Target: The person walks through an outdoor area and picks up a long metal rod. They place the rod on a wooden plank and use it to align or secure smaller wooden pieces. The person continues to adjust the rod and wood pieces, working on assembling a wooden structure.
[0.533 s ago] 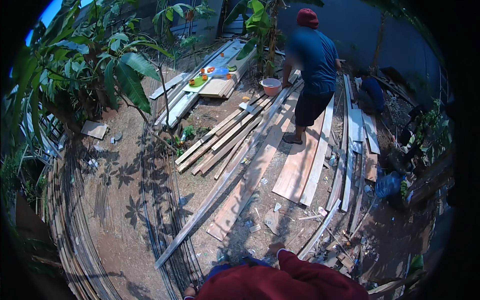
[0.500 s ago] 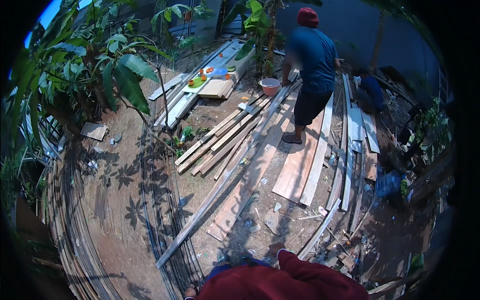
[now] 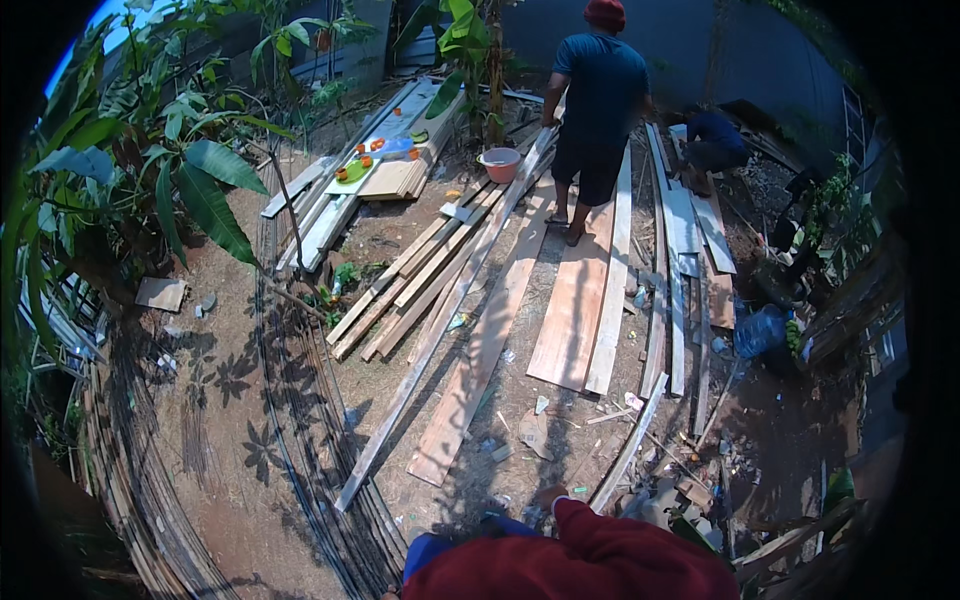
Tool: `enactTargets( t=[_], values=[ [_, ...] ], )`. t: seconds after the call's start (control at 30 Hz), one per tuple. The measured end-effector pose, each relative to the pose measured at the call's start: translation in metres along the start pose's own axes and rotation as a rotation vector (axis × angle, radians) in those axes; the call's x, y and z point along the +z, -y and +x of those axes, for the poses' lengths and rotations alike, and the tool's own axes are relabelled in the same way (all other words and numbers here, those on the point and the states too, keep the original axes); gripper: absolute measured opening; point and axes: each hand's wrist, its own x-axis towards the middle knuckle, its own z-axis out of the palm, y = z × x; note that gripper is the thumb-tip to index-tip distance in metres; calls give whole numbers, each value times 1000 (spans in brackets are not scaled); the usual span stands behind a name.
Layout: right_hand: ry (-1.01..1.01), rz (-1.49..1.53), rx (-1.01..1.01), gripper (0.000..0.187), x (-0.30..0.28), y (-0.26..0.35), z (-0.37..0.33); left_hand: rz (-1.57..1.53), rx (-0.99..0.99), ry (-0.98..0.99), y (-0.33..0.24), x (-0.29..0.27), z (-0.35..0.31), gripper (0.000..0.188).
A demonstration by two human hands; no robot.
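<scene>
My right hand extends from a dark red sleeve at the bottom centre, over the littered ground. It is small and shadowed, its fingers unclear, and I make out nothing in it. Of my left hand at most a sliver shows at the lower edge, left of my blue-clad leg. Ahead, a long narrow plank slants from near left to far centre. At its far end a person in a dark teal shirt and red cap has a hand on it. A wide reddish board lies beside it.
Stacked timber lies left of the plank, a pink basin beyond. More boards stretch to the right, where another person crouches. Long thin strips run along the left ground. Leafy branches hang at upper left.
The view has shifted. The standing person has stepped and turned, more upright, with a hand still at the plank's far end. The plank's near end has moved slightly. My left hand has nearly left the picture.
</scene>
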Motion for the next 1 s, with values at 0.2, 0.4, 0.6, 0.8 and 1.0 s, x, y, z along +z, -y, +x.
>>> enactTargets(
  t=[0.2,0.4,0.6,0.8,1.0],
  values=[
    [-162,113,155,31,12,22,9,66,44,85,-54,5,27,43],
    [-104,44,147,28,21,61,-19,98,92,161,-86,-6,56,42],
    [-4,630,367,23,34,104,-47,125,123,215,-104,-21,74,40],
    [-84,348,250,25,54,114,-57,165,135,250,-111,-37,88,38],
    [-78,370,279,28,76,114,-61,207,144,268,-112,-46,98,36]
  ],
)
